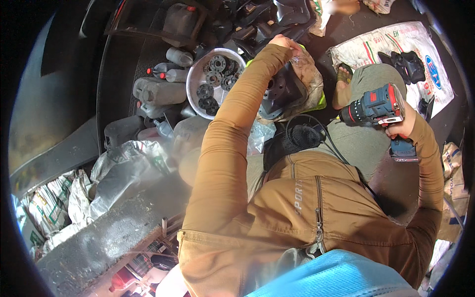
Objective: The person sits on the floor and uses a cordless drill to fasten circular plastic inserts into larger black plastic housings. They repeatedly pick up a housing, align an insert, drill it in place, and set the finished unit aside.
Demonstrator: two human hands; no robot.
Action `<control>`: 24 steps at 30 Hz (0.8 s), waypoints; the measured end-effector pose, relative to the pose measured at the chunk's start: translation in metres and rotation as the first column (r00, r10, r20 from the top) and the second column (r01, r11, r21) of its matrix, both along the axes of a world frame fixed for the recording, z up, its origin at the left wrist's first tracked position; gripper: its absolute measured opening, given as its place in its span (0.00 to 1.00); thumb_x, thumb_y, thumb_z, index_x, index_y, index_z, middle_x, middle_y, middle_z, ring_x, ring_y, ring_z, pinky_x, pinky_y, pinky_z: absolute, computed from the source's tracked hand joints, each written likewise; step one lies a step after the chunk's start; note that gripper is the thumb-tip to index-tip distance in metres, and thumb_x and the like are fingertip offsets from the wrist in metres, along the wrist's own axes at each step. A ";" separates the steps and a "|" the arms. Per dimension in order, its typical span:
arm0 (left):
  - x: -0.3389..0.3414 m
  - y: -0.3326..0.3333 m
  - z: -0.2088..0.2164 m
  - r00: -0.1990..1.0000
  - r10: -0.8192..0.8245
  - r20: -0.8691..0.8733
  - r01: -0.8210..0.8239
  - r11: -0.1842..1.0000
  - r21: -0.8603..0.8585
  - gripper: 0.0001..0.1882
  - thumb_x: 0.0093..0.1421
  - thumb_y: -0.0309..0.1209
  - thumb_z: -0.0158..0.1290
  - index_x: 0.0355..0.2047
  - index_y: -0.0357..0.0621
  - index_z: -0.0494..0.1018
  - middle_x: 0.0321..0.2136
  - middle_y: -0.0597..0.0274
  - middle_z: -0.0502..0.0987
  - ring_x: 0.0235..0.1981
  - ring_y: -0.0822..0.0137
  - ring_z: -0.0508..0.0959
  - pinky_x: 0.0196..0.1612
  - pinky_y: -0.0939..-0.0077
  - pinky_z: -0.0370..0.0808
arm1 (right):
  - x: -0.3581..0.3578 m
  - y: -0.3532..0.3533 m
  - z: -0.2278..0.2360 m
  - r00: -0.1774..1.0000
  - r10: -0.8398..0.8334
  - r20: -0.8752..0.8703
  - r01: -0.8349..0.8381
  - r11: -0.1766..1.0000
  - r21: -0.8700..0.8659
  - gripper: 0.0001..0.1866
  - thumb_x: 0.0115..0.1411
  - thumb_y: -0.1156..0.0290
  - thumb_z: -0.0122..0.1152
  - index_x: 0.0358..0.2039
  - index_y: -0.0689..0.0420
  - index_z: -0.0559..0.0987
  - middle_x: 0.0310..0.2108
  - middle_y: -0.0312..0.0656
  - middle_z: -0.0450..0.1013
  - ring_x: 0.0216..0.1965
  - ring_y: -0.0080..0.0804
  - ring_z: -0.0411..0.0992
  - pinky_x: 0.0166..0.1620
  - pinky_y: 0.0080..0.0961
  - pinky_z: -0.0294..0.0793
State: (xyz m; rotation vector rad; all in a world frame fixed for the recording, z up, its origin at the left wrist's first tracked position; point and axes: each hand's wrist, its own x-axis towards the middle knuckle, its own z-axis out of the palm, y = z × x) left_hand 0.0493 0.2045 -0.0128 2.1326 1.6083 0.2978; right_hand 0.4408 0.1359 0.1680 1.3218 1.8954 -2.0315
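My right hand [405, 121] grips the handle of a blue, black and red cordless drill [373, 106], held over my right thigh with its chuck pointing left. My left hand [288, 43] reaches far forward, its fingers bent together; what they hold, if anything, is too small to make out. Just below that hand sits a black moulded part with a round, holed flange [278, 91]. It rests against a dirty, brownish sack [309, 74] with a yellow-green edge showing. To the left stands a white basin [192, 86] with several black round flanged discs [213, 78] inside.
More black moulded parts [292, 12] are piled at the far side. A printed white sack [356, 47] lies at right with a black part [408, 67] on it. Bottles and a grey jerrycan [163, 93] stand left of the basin. Plastic bags [123, 173] lie beside a concrete ledge [109, 242].
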 end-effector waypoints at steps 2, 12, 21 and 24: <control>0.005 -0.020 0.029 0.917 0.275 0.288 -0.240 0.959 -0.151 0.08 0.51 0.35 0.60 0.33 0.54 0.81 0.28 0.67 0.79 0.31 0.72 0.75 0.39 0.76 0.72 | -0.004 -0.003 0.004 0.999 -0.034 0.014 0.034 0.999 0.030 0.22 0.36 0.84 0.58 0.37 0.62 0.71 0.19 0.38 0.69 0.16 0.25 0.69 0.20 0.23 0.70; -0.041 -0.211 0.097 -0.213 0.590 0.779 -0.353 0.697 -0.624 0.10 0.55 0.26 0.54 0.36 0.33 0.70 0.29 0.57 0.76 0.30 0.66 0.77 0.39 0.75 0.75 | -0.009 -0.043 0.012 0.950 -0.175 0.258 0.087 0.943 0.321 0.31 0.39 0.86 0.59 0.49 0.61 0.69 0.41 0.39 0.71 0.44 0.29 0.69 0.48 0.27 0.69; -0.030 -0.248 0.092 -0.273 0.514 0.813 -0.042 0.838 -0.544 0.17 0.57 0.28 0.54 0.47 0.35 0.70 0.34 0.53 0.77 0.38 0.62 0.77 0.45 0.72 0.75 | -0.079 -0.060 0.086 0.961 0.175 0.216 -0.276 0.674 0.685 0.31 0.39 0.83 0.65 0.47 0.60 0.69 0.40 0.41 0.72 0.43 0.30 0.70 0.48 0.27 0.67; -0.031 -0.253 0.090 -0.428 0.533 0.730 -0.005 0.806 -0.591 0.16 0.57 0.28 0.55 0.45 0.36 0.71 0.34 0.54 0.77 0.38 0.63 0.78 0.45 0.72 0.75 | -0.122 -0.076 0.098 0.982 0.142 0.123 -0.186 0.828 0.529 0.30 0.39 0.83 0.64 0.47 0.59 0.69 0.38 0.40 0.72 0.41 0.29 0.70 0.47 0.27 0.68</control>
